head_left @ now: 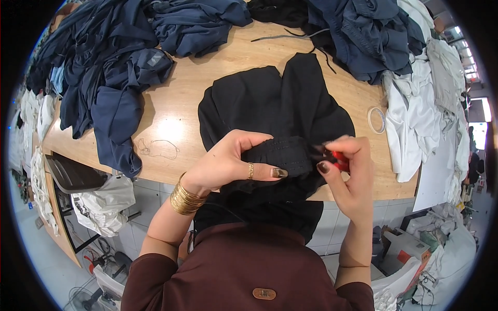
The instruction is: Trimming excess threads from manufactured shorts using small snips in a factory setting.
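Note:
A black garment (249, 98), probably trousers, lies bunched on the wooden table in front of me and hangs over its near edge. My left hand (225, 160) is closed on its stitched band (282, 154), thumb on top and the other fingers mostly hidden under the cloth. At the band's right end, my right hand (351, 179) grips small red-handled thread snips (341, 160) between thumb and fingers. Their dark tip points toward the cloth and is blurred, so I cannot tell whether it touches.
Navy garments (114, 67) are heaped at the far left, and more navy clothing (363, 36) at the far right. A tape roll (376, 120) lies near white cloth (410, 124) on the right. A loose thread (161, 149) rests on the table (171, 109). White bags (104, 202) hang below left.

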Demonstrator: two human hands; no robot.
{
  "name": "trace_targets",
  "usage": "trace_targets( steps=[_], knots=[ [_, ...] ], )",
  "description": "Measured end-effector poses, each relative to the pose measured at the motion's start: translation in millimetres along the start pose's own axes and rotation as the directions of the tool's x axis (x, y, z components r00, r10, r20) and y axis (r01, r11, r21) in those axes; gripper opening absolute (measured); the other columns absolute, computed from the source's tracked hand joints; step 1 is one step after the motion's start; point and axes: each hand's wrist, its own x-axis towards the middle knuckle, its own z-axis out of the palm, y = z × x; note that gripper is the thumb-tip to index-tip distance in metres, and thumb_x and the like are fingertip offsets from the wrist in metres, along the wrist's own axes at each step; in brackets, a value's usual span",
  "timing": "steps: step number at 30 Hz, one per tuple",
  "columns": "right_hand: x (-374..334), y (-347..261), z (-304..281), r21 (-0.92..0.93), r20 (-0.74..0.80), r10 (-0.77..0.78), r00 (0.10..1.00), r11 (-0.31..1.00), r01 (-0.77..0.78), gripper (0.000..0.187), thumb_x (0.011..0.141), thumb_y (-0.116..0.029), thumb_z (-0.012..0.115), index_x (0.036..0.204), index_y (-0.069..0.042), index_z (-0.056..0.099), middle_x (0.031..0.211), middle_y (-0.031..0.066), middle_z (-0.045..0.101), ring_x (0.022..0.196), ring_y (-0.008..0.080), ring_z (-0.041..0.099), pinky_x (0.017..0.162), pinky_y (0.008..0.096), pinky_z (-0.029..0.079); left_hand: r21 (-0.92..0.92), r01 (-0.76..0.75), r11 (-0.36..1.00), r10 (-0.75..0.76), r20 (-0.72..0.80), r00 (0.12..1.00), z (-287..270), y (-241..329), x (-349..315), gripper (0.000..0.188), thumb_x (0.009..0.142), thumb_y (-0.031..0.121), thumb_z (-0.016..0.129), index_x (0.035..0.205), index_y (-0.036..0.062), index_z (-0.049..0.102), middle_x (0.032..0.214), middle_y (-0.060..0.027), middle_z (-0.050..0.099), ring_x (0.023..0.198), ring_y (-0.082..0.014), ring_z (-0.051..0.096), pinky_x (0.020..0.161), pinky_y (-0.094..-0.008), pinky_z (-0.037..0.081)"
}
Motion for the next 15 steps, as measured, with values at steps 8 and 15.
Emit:
trace_targets(
  steps=[8, 15],
  knots=[
    [4.9, -13.2, -9.3, -0.207, 0.131, -0.042, 0.990, 0.976, 0.069, 0.018, 0.070, -0.011, 0.071, 0.077, -0.004, 0.056, 0.066, 0.0043, 0.055, 0.053, 0.0167, 0.054, 0.047, 0.0251, 0.039, 0.110, -0.027, 0.994, 0.026, 0.010, 1.000, 1.1, 3.5, 0.6, 0.026, 0.074, -0.004, 0.067, 0.099, -0.0054, 0.061, 0.090, -0.0043, 0.066, 0.080, -0.0056, 0.059, 0.074, -0.0199, 0.048],
    [6.6, -14.9, -10.1, -0.218, 0.155, -0.049, 0.987, 0.972, 0.083, 0.017, 0.069, -0.012, 0.070, 0.076, -0.006, 0.056, 0.066, 0.0028, 0.056, 0.053, 0.0166, 0.054, 0.046, 0.0256, 0.038, 0.128, -0.032, 0.991, 0.027, 0.036, 0.999, 1.7, 6.1, 1.7, 0.025, 0.074, -0.004, 0.067, 0.098, -0.0044, 0.061, 0.089, -0.0029, 0.066, 0.080, -0.0052, 0.057, 0.074, -0.0200, 0.047]
  ],
)
